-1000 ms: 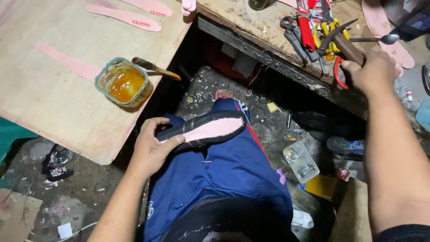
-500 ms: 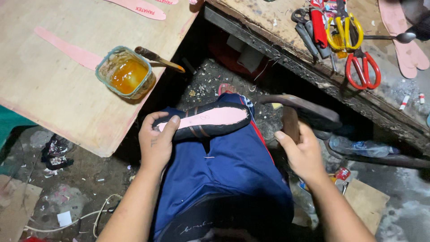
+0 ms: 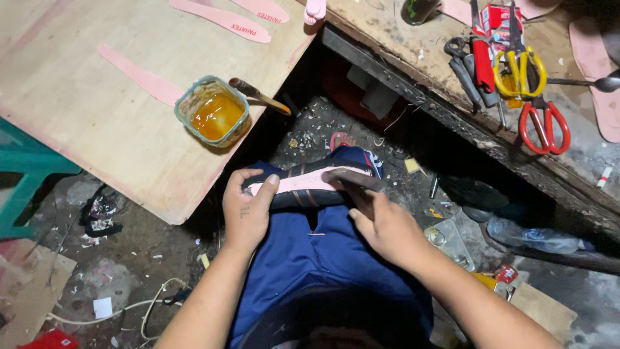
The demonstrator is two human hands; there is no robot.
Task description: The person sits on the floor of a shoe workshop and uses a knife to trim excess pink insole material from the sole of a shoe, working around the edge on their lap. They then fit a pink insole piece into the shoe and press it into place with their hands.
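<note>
A dark shoe sole with a pink insole (image 3: 303,187) lies across my knee, on blue trousers (image 3: 310,258). My left hand (image 3: 248,213) grips the sole's left end, thumb on the pink face. My right hand (image 3: 387,229) is closed on the handle of a dark hammer-like tool (image 3: 352,179), whose head rests on the right part of the insole. What lies under the tool head is hidden.
A jar of amber glue (image 3: 213,113) with a brush (image 3: 258,95) beside it stands on the wooden board (image 3: 97,129) at left, with pink insole cut-outs (image 3: 223,19). Yellow scissors (image 3: 516,71), red scissors (image 3: 546,123) and pliers lie on the bench at right. Bottles (image 3: 536,236) and scraps litter the floor.
My right hand left the tool bench at upper right, came down carrying the dark tool, and now sets it on the insole. My left hand kept hold of the sole.
</note>
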